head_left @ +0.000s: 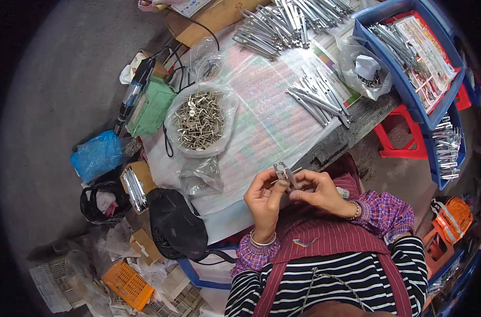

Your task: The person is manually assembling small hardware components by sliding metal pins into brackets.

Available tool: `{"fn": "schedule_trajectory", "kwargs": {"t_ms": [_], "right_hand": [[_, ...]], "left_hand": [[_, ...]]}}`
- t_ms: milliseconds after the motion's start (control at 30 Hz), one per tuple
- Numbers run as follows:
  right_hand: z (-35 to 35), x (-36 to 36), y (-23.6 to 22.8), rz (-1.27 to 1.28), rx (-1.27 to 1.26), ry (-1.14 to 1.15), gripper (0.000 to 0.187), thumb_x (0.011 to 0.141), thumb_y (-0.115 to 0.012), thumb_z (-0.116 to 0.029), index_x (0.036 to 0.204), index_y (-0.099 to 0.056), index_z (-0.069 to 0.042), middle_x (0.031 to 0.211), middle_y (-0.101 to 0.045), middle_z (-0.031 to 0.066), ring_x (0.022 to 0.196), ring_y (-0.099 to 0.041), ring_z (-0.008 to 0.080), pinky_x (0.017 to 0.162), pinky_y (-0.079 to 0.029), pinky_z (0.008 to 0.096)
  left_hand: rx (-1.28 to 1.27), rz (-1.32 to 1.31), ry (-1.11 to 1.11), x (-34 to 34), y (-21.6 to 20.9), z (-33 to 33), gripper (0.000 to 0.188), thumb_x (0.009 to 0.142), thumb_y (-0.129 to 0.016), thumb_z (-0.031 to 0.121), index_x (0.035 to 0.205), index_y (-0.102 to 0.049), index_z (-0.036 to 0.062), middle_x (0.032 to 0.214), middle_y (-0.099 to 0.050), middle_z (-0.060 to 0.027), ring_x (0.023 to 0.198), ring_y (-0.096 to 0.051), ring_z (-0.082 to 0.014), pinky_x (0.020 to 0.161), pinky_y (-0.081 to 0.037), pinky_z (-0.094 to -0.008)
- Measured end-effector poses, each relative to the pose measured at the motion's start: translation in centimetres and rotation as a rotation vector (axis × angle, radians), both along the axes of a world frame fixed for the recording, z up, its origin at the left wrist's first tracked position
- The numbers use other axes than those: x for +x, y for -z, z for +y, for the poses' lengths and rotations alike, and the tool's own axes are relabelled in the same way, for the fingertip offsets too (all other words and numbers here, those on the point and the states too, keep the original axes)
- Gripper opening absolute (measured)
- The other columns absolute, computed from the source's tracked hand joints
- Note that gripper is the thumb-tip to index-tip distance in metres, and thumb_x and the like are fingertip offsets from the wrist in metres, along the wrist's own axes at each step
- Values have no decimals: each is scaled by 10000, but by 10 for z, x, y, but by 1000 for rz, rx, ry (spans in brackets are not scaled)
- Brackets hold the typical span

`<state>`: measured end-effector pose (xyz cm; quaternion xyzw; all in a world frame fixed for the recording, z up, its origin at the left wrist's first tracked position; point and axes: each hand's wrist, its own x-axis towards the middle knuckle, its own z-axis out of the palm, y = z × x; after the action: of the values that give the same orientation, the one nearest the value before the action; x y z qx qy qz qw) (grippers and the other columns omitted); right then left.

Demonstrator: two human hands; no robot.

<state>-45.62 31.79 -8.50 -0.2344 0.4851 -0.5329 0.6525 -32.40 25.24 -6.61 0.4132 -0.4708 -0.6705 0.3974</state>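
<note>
Close in front of my body, by the table's near edge, both my hands meet around a small silver metal part [284, 174] with a slotted end. My left hand [267, 201] pinches it between thumb and fingers. From the other side my right hand [321, 191] closes its fingers on the same part, which hides much of it. A thin pin-like end sticks out near the fingertips. On the table ahead, a clear plastic bag [227, 124] holds a heap of metal screws or rivets [199, 120]. Several long silver metal strips [319, 95] lie loose to the right.
A large pile of metal strips [282, 26] covers the table's far side. Blue crates [428, 119] with more strips stand at right above a red stool [404, 137]. Left are a power screwdriver [136, 87], a green basket [151, 108] and a black bag [177, 222].
</note>
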Motion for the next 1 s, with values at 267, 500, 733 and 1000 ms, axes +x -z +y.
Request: {"fn": "schedule_trajectory", "kwargs": {"t_ms": [267,500,733,1000], "right_hand": [[4,-2,3,245,-104,-4,176,770,-670,-43,912,-612,42,712,-637,51,622,-586,73,546,-471,208],[3,-3,-2,430,-213,14,197,730,-699,-83,880,-622,19,650,-623,85,558,-588,99,485,-443,231],[-1,-4,-3,427,-166,-8,199,729,-701,-96,874,-622,16,656,-624,96,559,-593,114,491,-444,242],[-1,-3,1,406,-174,-9,203,731,-697,-94,889,-625,12,647,-616,71,552,-568,93,496,-436,240]], "left_hand": [[102,-65,80,1,-1,-4,285,754,-623,-84,1026,-538,-73,938,-593,-90,849,-596,-133,731,-510,-249],[-118,-207,160,14,14,-8,255,734,-660,-55,963,-549,-67,858,-586,-54,758,-580,-109,700,-486,-232],[-138,-142,23,-2,1,-10,119,794,-640,21,849,-561,-47,755,-551,-24,683,-542,-76,596,-447,-200],[-41,-132,115,4,-2,-11,122,792,-645,-11,878,-568,-52,797,-586,-42,709,-567,-88,628,-473,-211]]}}
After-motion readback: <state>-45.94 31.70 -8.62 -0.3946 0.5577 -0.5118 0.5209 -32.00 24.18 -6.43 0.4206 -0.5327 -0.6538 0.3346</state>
